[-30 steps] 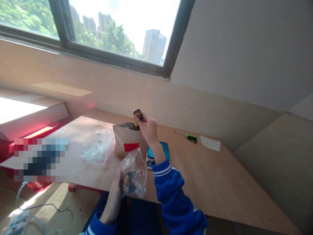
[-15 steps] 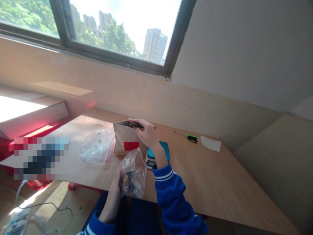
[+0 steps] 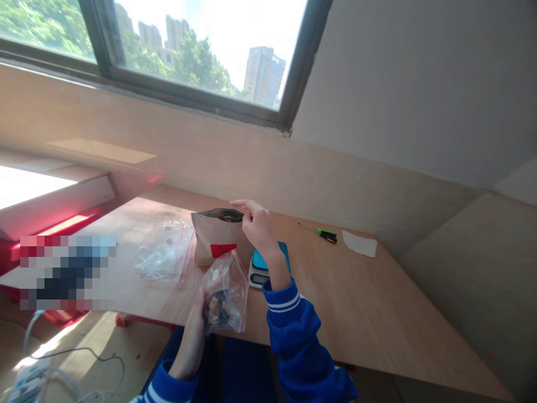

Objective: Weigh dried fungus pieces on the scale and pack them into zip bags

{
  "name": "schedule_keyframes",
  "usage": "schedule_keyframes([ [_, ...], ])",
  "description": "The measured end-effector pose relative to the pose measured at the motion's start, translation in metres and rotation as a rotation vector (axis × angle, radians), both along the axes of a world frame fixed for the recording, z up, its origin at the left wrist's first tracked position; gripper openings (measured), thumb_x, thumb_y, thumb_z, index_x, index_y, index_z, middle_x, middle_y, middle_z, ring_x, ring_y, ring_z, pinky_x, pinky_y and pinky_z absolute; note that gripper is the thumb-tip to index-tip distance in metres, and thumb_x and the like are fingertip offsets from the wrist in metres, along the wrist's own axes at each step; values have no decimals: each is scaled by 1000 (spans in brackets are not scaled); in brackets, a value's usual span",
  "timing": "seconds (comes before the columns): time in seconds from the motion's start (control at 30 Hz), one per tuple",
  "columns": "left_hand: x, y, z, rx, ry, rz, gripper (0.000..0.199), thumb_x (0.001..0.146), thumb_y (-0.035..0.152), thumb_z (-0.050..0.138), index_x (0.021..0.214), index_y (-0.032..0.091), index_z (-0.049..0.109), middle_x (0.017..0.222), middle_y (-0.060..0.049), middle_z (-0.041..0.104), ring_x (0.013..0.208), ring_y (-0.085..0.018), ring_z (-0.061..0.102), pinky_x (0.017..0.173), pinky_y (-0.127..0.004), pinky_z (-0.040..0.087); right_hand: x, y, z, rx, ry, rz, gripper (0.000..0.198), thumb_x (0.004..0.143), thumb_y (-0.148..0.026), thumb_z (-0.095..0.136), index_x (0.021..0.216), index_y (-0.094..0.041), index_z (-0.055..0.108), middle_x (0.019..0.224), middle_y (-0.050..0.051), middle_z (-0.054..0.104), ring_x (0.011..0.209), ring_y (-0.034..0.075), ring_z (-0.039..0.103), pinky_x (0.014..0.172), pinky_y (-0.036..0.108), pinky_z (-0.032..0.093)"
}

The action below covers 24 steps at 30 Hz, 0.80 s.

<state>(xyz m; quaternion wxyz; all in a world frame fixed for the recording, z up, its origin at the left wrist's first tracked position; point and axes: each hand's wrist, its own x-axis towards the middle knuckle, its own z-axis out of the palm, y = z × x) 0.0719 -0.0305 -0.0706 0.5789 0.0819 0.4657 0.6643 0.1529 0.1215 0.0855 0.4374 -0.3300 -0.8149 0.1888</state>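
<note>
My left hand (image 3: 195, 324) grips a clear zip bag (image 3: 235, 280) from its left side. Dark and light brown pieces, too blurred to name, lie low inside it. Just behind stands a brown paper bag (image 3: 205, 238) with a red label (image 3: 224, 250); its mouth gapes and the inside looks dark. Over the right end of that mouth is my right hand (image 3: 257, 224), index finger stretched left and the others bent. I see nothing between its fingers. Partly behind my right wrist sits a small scale (image 3: 257, 279) with a blue top (image 3: 285, 253).
Clear plastic zip bags (image 3: 161, 257) lie left of the paper bag. Towards the right are a green and black screwdriver (image 3: 327, 235) and a white sheet (image 3: 359, 244). A wall and window border the wooden table (image 3: 356, 313). A blurred-out patch covers the far left.
My right hand has shifted slightly right at the paper bag's mouth, and its fingers have loosened from the dark thing there. My left hand still grips the zip bag.
</note>
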Motion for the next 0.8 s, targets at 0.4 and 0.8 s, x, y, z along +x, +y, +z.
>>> schedule_keyframes([
  [0.4, 1, 1, 5, 147, 175, 126, 55, 89, 56, 48, 134, 26, 56, 137, -3, 60, 134, -24, 47, 114, -41, 33, 33, -77, -2, -293, 141, 229, 31, 88, -8, 40, 88, -22, 68, 88, 0, 70, 82, 13, 65, 77, 25, 52],
  [0.8, -9, 11, -20, 116, 334, 185, 45, 87, 42, 55, 126, 21, 61, 139, -6, 57, 144, -26, 31, 120, -40, 18, 28, -120, -84, -647, -6, 321, 37, 79, -11, 64, 113, -26, 66, 115, 3, 64, 103, 20, 63, 91, 32, 51],
])
